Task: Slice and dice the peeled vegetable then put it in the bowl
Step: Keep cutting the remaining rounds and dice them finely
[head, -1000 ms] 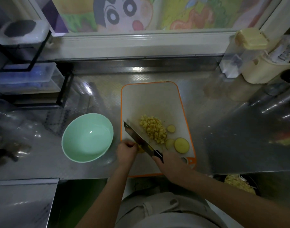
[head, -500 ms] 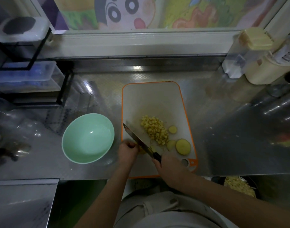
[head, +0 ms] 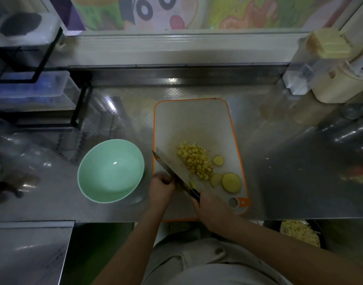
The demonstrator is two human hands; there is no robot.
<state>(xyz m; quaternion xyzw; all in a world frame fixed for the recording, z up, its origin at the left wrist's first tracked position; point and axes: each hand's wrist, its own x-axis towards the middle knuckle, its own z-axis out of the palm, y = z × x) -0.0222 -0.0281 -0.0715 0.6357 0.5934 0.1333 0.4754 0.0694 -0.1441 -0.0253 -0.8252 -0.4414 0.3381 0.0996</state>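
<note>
I am gripping the dark handle of the knife (head: pixel 172 173) in my right hand (head: pixel 211 210), fingers wrapped tight around it, and the blade is running from the handle toward 10 o'clock, its tip sitting at the left rim of the orange-edged cutting board (head: pixel 193 124). My left hand (head: pixel 161 189) is lying just to the 9 o'clock side of the blade with its fingers curled and the knuckles close against the steel; I cannot tell whether it is pinning a piece, since the hand and blade are hiding that spot. A small yellow sliver (head: pixel 192 184) is lying just on the 3 o'clock side of the blade. The diced vegetable (head: pixel 195 161) is heaped near the middle of the board, and toward 4 o'clock from it three uncut pieces are lying flat: a small slice (head: pixel 218 160), a half slice (head: pixel 216 179) and a large round slice (head: pixel 231 182), the last two touching. The green bowl (head: pixel 110 171) is standing on the steel table (head: pixel 279 161) at 9 o'clock from the board, just beside it, with nothing showing inside.
</note>
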